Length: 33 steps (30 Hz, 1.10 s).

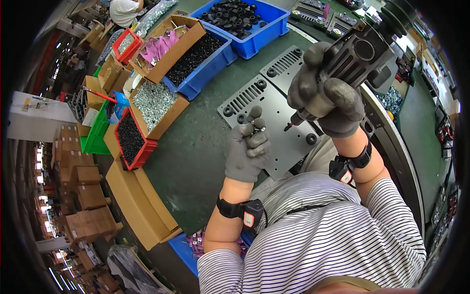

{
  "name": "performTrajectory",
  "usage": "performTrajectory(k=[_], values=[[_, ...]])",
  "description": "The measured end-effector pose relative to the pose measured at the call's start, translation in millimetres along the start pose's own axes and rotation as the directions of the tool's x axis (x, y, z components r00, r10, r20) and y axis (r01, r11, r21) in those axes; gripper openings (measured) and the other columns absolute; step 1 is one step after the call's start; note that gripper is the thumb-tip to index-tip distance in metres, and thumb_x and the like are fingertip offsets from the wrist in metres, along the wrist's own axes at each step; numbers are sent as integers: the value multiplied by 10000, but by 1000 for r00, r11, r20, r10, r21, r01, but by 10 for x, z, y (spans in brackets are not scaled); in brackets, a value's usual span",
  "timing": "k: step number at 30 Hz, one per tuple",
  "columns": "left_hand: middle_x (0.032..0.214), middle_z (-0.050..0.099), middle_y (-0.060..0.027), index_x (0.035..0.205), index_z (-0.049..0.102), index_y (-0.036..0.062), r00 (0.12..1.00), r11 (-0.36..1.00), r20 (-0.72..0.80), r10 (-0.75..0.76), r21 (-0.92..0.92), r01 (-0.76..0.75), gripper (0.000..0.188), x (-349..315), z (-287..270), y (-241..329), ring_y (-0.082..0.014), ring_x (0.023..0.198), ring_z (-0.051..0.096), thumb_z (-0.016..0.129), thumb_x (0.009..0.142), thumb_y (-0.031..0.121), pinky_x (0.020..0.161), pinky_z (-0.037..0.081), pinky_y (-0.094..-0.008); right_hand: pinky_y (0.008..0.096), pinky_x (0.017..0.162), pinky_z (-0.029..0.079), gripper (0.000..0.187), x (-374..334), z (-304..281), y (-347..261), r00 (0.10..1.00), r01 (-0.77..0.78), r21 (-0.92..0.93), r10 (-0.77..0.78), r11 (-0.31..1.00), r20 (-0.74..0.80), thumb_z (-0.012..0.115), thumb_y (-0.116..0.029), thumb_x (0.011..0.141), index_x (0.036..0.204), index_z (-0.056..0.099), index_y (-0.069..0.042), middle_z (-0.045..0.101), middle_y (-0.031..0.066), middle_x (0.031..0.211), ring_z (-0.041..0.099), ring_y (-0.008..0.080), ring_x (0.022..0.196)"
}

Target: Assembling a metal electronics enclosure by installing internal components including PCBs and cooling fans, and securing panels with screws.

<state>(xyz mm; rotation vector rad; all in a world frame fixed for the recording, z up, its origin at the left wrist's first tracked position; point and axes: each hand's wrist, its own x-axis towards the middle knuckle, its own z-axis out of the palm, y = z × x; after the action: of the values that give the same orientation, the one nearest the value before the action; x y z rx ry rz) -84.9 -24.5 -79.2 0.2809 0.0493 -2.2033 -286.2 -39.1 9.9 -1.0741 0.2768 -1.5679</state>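
My right hand (338,100), in a grey glove, is wrapped round a dark power screwdriver (362,54). The driver's bit (288,127) points down and left above a silver metal plate (289,139). That plate has a row of slots, small holes and black rubber feet (311,138) near its corners. Over the plate's left edge is my left hand (248,152), gloved and closed, with small shiny screws (258,130) pinched in its fingers; how many is hidden. A second slotted plate (281,68) lies just beyond the first.
On the green table (196,142), a red bin (131,139) of black screws and a cardboard box (155,105) of silver screws stand left. Beyond are blue bins (196,88) of small black parts and a box of pink pieces (161,46). A metal rail (391,132) curves along the right.
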Motion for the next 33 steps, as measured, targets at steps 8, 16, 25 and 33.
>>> performTrajectory(k=[8, 16, 25, 33], values=[[953, 689, -117, 1231, 546, -3, 992, 988, 122, -17, -152, 36, 360, -34, -68, -74, -59, 458, 313, 467, 892, 86, 355, 328, -181, 336, 608, 522, 447, -1, 89, 216, 999, 7, -29, -8, 1000, -31, 626, -180, 838, 1228, 507, 2, 639, 124, 810, 643, 230, 687], [1028, 667, -119, 1245, 548, 9, 998, 996, -15, -56, -71, 55, 348, -33, -14, -121, -69, 555, 409, 482, 957, 193, 385, 322, -170, 328, 596, 470, 534, 5, 81, 284, 999, 30, -79, -28, 996, 22, 641, -327, 831, 1258, 495, -40, 607, 63, 849, 602, 203, 706], [976, 655, -58, 1211, 579, 38, 999, 978, -37, -5, 209, 13, 296, -94, -37, -167, -65, 608, 424, 571, 981, 224, 421, 347, -158, 330, 622, 457, 548, 52, 31, 266, 993, 120, -110, -120, 987, 12, 582, -349, 843, 1274, 455, -36, 558, 44, 832, 547, 184, 658], [817, 578, 11, 1145, 608, 57, 958, 923, -225, 175, 378, -80, 263, -99, 0, -206, -46, 581, 384, 608, 974, 256, 428, 317, -155, 335, 601, 464, 556, 18, 19, 151, 997, 75, -128, -77, 989, -12, 589, -352, 840, 1282, 448, -44, 552, 41, 824, 547, 182, 657]])
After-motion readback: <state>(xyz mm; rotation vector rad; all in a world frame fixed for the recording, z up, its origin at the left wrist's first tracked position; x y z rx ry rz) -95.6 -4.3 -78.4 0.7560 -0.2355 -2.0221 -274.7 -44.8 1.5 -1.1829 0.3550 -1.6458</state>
